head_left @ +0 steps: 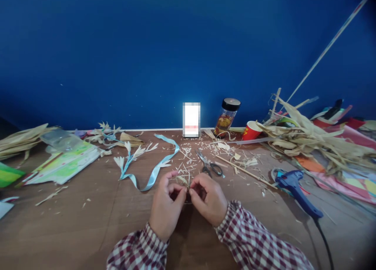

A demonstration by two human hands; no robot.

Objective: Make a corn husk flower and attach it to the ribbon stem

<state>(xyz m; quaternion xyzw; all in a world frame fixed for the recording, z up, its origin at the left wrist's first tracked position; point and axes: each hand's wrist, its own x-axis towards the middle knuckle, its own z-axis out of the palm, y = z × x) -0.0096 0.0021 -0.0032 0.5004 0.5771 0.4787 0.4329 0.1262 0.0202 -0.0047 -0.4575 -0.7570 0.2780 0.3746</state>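
We work low at the near edge of the wooden table (88, 231). Our left hand (166, 207) and right hand (208, 199) meet fingertip to fingertip, both pinched shut on a small straw piece (183, 180) held just above the tabletop between them. The piece is tiny and partly hidden by the fingers, so its exact shape is hard to tell; it looks like a few dry splayed slivers.

Handling, as we judge it: nearly weightless, dry and brittle, stiff along the grain but quick to split or snap if bent. It is best held at its bunched base with thumb and forefinger, lightly, leaving the loose tips free.

Around us:
- scissors (210, 166) just beyond the hands, blades lying among straw shavings (186, 154)
- a light blue ribbon (155, 168) curling to the left of the hands, finished straw flowers (126, 152) near its far end
- a blue glue gun (295, 186) to the right, its cord trailing toward us
- a thin wooden stick (243, 172) between scissors and glue gun
- a heap of dried husks (311, 139) at far right, a red paper cup (251, 130) and a jar (226, 115) by the blue wall

Nothing crowds the hands; only the scissors and loose shavings lie close.
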